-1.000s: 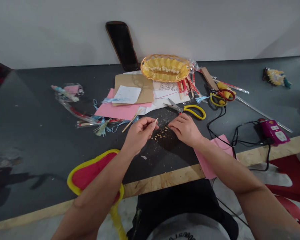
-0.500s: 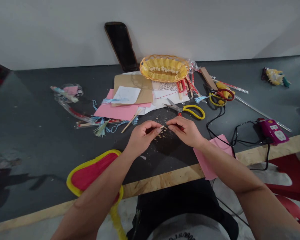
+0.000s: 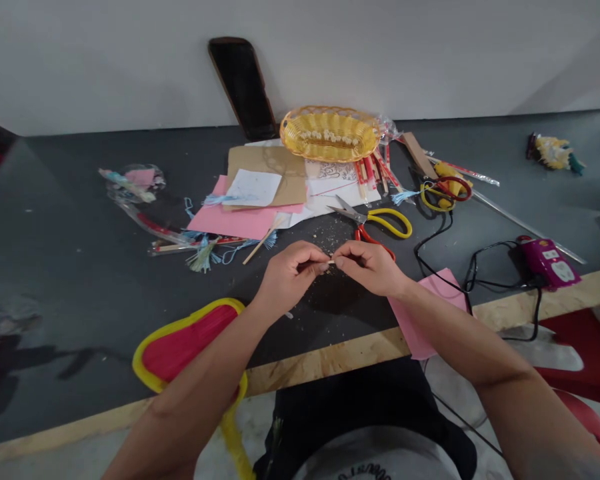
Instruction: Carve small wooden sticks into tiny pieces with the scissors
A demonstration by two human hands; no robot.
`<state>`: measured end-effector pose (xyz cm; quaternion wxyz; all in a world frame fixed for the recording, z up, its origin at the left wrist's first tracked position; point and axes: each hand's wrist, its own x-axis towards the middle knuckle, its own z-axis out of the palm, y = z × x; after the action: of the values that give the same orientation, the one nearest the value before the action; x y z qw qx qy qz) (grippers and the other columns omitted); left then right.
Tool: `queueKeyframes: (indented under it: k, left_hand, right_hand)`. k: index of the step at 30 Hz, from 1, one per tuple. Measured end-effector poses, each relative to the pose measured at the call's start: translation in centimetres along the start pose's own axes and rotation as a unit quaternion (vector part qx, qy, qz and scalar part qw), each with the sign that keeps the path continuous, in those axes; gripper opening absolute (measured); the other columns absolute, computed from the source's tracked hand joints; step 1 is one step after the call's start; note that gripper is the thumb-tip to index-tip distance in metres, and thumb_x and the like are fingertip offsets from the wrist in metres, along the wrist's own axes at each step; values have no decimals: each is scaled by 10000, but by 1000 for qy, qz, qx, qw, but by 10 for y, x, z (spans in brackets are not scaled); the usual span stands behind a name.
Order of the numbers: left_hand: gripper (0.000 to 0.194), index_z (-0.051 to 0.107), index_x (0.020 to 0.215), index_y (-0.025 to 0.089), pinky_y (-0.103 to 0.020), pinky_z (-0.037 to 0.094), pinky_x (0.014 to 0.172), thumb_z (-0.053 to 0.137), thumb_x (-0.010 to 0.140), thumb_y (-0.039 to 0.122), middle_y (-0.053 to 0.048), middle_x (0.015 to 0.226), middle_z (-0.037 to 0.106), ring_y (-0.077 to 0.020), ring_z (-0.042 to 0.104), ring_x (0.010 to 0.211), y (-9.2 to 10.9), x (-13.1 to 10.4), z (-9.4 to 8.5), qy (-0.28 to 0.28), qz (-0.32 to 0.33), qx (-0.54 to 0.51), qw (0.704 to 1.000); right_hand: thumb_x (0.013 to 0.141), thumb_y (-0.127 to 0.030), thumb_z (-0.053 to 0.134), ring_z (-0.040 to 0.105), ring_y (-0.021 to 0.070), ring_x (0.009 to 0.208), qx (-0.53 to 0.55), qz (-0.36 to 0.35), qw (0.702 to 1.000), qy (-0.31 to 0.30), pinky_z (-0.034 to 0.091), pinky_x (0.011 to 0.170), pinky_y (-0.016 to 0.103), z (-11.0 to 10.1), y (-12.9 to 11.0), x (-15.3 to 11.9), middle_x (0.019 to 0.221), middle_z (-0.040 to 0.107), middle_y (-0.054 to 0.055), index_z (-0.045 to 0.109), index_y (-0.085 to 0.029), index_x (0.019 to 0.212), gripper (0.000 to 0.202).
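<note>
My left hand [image 3: 293, 270] pinches a small pale wooden piece [image 3: 331, 262] over the dark table. From the other side, the closed thumb and fingers of my right hand [image 3: 367, 265] meet the same piece, so both fingertips nearly touch. Small bits and crumbs lie scattered beneath and behind the fingers. Just behind my right hand rest scissors [image 3: 390, 222] with one yellow and one red handle, blades parted. A thin wooden stick [image 3: 261, 245] lies behind my left hand, beside blue tassels [image 3: 203, 257].
At the wall stand a yellow basket [image 3: 330, 137] and a leaning phone [image 3: 243, 87]. Pink paper [image 3: 235, 222], a second pair of scissors [image 3: 445, 193], a purple box [image 3: 550, 263] with black cable, and a yellow-rimmed red item [image 3: 190, 343] surround my hands.
My right hand has moved left and closed on the small piece, bringing the fingertips together. More of the scissors' red handle now shows.
</note>
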<state>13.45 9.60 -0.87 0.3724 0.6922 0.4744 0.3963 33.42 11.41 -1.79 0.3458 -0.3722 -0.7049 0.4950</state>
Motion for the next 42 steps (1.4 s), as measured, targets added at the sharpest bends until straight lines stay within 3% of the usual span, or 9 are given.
queueKeyframes:
  k: [4, 10, 14, 20, 25, 28, 31, 35, 42]
  left_hand:
    - [64, 734, 812, 194, -259, 511, 746, 677, 834, 214, -26, 850, 723, -145, 655, 795, -1, 1, -4, 21, -19, 9, 1000]
    - [165, 744, 955, 202, -254, 476, 683, 677, 874, 329, -12, 831, 722, -123, 595, 699, -12, 6, -16, 129, -104, -14, 986]
    - [209, 739, 996, 183, -247, 465, 649, 664, 872, 333, -34, 887, 732, -117, 580, 687, -13, 7, -18, 119, -125, -47, 984]
    - [309, 748, 1077, 183, -252, 484, 655, 652, 868, 389, -62, 961, 752, -157, 628, 782, -12, 8, -16, 99, -139, -29, 985]
    - [335, 741, 1115, 181, -257, 498, 670, 634, 872, 387, -80, 1042, 755, -174, 653, 857, -12, 7, -14, 89, -141, -33, 985]
    - [301, 742, 1057, 177, -257, 498, 661, 647, 855, 379, -70, 997, 754, -166, 648, 815, -10, 6, -13, 83, -155, -38, 984]
    - [262, 737, 1011, 176, -258, 494, 650, 651, 846, 359, -56, 921, 744, -154, 632, 760, -8, 7, -12, 77, -163, -35, 983]
    - [243, 727, 974, 178, -257, 489, 637, 657, 835, 364, -42, 857, 724, -146, 611, 717, -11, 8, -11, 70, -161, -31, 984]
    - [242, 719, 974, 186, -262, 498, 647, 649, 836, 372, -35, 830, 711, -153, 618, 723, -17, 8, -7, 68, -166, -38, 983]
  right_hand:
    - [961, -350, 533, 541, 109, 670, -48, -20, 998, 23, 413, 620, 241, -5, 1, 1, 766, 642, 2, 666, -187, 877, 227]
    - [1009, -412, 484, 590, 135, 694, -143, -34, 980, 131, 447, 674, 273, -24, 4, 5, 763, 654, 17, 634, -196, 853, 305]
    - [1009, -316, 462, 649, 170, 817, -189, -42, 967, 167, 497, 774, 312, -29, 8, 6, 958, 710, 47, 638, -215, 1027, 204]
    - [936, -187, 549, 623, 260, 1025, -345, -98, 925, 128, 479, 957, 447, -31, 16, 9, 1020, 721, 71, 693, -248, 1034, 185]
    - [922, -217, 591, 546, 344, 1120, -462, 3, 873, 157, 460, 962, 532, -48, 22, 8, 1166, 683, 142, 694, -201, 1154, 255]
    - [893, -234, 640, 534, 370, 1129, -498, 73, 853, 140, 462, 950, 548, -57, 25, 7, 1205, 660, 177, 666, -160, 1233, 349]
    - [903, -246, 635, 544, 357, 1134, -486, 63, 862, 133, 461, 960, 531, -57, 26, 8, 1211, 657, 178, 659, -155, 1239, 349]
    - [951, -224, 561, 562, 317, 1112, -437, -28, 890, 130, 450, 966, 508, -46, 24, 9, 1131, 698, 123, 710, -213, 1102, 213]
    - [1003, -260, 533, 556, 249, 1018, -397, -102, 912, 25, 427, 900, 416, -13, 18, 7, 1043, 735, 69, 750, -253, 1073, 229]
